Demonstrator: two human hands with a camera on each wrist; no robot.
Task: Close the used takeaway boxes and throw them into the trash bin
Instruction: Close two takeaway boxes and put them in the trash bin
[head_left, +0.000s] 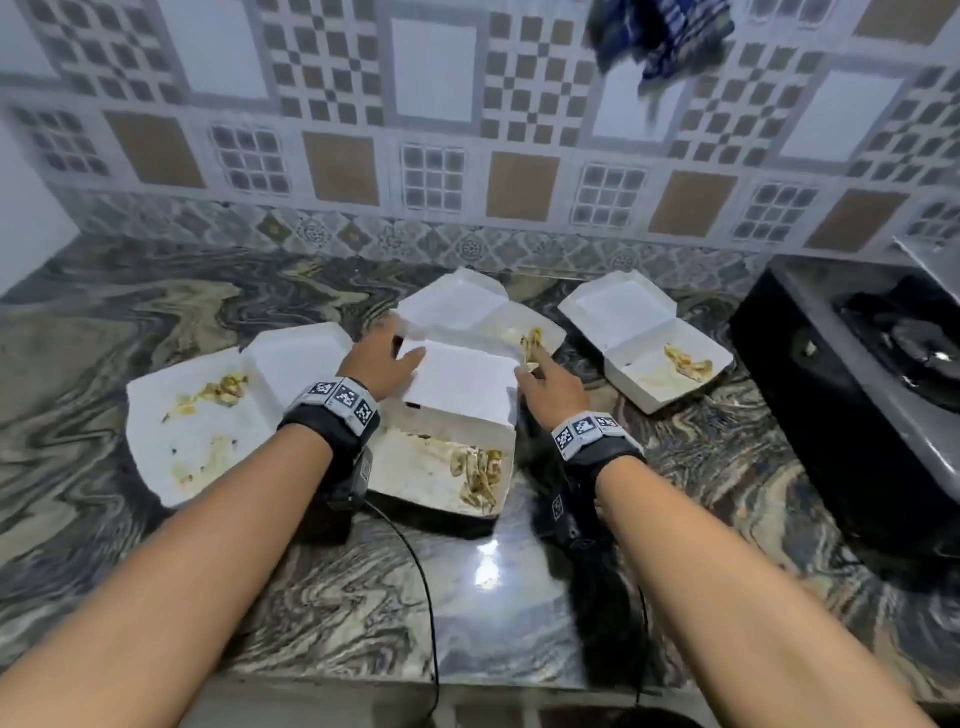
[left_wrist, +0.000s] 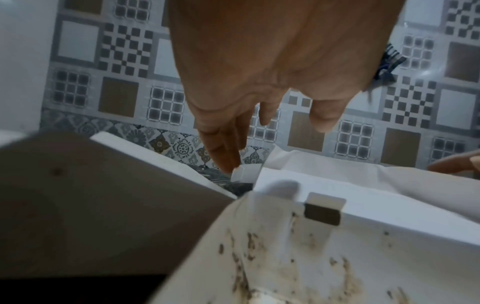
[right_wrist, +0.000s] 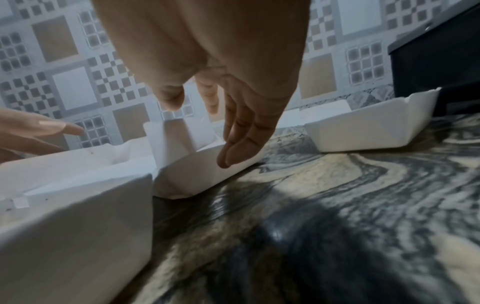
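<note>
Several white foam takeaway boxes with food scraps lie on the marbled counter (head_left: 156, 322). The near middle box (head_left: 415, 473) has its lid (head_left: 462, 384) half raised over the tray. My left hand (head_left: 387, 353) is at the lid's far left corner, thumb on top and straight fingers behind it; the left wrist view shows this hand (left_wrist: 259, 123) with fingers extended above the lid (left_wrist: 363, 185). My right hand (head_left: 545, 382) touches the lid's right edge, fingers straight. In the right wrist view the right hand (right_wrist: 207, 123) hangs over the back box (right_wrist: 197, 170). No trash bin is in view.
An open box (head_left: 208, 415) lies flat at the left, another open box (head_left: 467, 306) behind the middle one, a third open box (head_left: 644, 338) at the right. A black stove (head_left: 857, 374) stands on the counter's right side. A tiled wall (head_left: 431, 156) backs the counter; a blue cloth (head_left: 660, 41) hangs above.
</note>
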